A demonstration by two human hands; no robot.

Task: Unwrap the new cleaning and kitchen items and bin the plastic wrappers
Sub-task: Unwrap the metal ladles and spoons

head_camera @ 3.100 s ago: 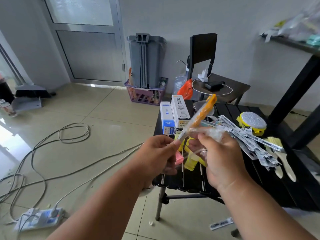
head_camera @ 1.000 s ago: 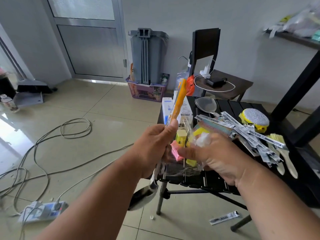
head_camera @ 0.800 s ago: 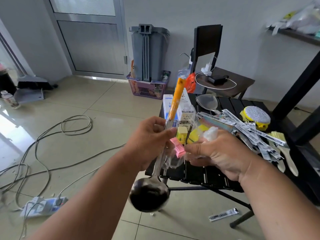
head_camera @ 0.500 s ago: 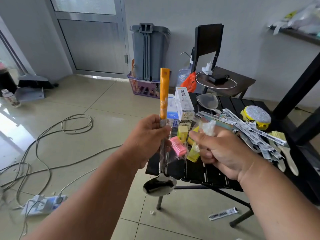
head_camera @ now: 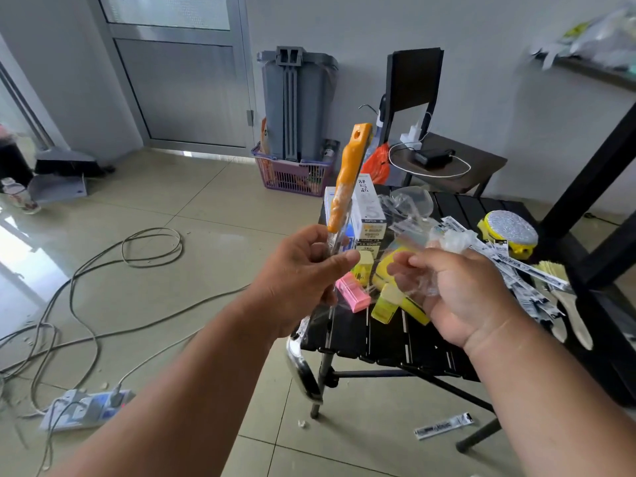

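Above the near edge of the black slatted table (head_camera: 385, 342) my left hand (head_camera: 299, 280) gripped the ladle (head_camera: 344, 187) by its metal shaft, fingers and thumb curled round it just under the orange handle, which pointed up and tilted a little to the right. The steel bowl (head_camera: 303, 366) hung below my wrist, beside the table's front leg. My right hand (head_camera: 461, 290) was near it, fingers loosely curled round the crumpled clear plastic wrapper (head_camera: 451, 241), a wad of it poking out above my knuckles and a thin film stretched across my palm. I could not tell whether any wrapper still clung to the shaft. On the table behind my hands lay a pink clip (head_camera: 352, 296), yellow clips (head_camera: 395, 297), white boxes (head_camera: 368, 208), a heap of printed wrappers (head_camera: 516, 266), a yellow scrubber (head_camera: 509, 232) and paint brushes (head_camera: 568, 304). The grey bin (head_camera: 296, 101) stood against the far wall.
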